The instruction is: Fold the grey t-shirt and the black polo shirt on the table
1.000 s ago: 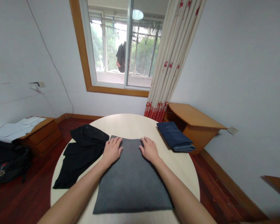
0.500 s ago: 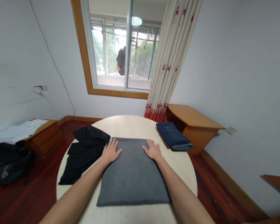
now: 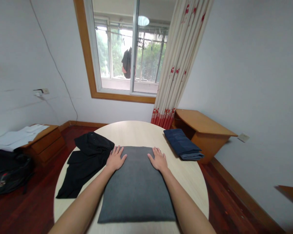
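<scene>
A grey folded cloth [image 3: 138, 188] lies flat on the round pale table [image 3: 134, 130]. My left hand [image 3: 116, 158] rests with spread fingers on its far left corner, beside a crumpled black garment [image 3: 88, 162]. On the far right corner of the grey cloth lies my right hand [image 3: 158, 159], its fingers also apart. Neither hand grips anything. Further right on the table sits a folded dark blue garment [image 3: 182, 143].
A wooden desk [image 3: 205, 123] stands behind the table at the right, near the curtain [image 3: 175, 71]. At the left are a low wooden cabinet [image 3: 47, 143] with papers [image 3: 19, 136] and a black bag [image 3: 9, 172] on the floor.
The grey cloth's near edge sits slightly lower in view, and its far edge looks straighter. My right hand has shifted slightly left; my left hand has barely moved.
</scene>
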Tool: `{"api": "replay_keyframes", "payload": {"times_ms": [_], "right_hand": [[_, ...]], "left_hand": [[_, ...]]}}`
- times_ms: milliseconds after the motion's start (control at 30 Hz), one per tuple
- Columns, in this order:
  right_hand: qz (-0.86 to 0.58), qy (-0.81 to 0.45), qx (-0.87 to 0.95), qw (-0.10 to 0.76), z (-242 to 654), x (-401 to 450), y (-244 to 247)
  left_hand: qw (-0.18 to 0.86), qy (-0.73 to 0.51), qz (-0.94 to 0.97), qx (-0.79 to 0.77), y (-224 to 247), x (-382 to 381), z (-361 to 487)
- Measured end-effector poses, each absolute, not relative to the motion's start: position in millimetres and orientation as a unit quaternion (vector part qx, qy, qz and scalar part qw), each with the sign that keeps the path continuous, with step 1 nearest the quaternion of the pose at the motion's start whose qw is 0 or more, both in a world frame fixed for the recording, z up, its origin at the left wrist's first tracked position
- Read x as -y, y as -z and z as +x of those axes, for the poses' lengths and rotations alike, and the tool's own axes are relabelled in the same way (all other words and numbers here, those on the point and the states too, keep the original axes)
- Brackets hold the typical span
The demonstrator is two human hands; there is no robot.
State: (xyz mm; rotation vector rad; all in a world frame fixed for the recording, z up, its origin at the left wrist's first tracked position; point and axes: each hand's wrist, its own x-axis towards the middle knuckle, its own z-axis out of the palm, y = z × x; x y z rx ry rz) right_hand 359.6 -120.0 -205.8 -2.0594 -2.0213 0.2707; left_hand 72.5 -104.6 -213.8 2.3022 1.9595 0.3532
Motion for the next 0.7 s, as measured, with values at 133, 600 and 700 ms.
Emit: {"api": "replay_keyframes", "payload": {"times_ms": [133,600,700], "right_hand": [[-0.705,-0.058,0.692,0.144,362,136,193],[-0.584,-0.116,0.791,0.141,364,269,200],[-0.603,-0.130,0.769,0.169,401,271,209]], "left_hand": [[0.037,-0.105,0.765,-0.634,205,136,74],[0.073,-0.161,0.848,-0.499,224,272,46],[0.122,-0.170,0.849,-0.486,218,280,15]]}}
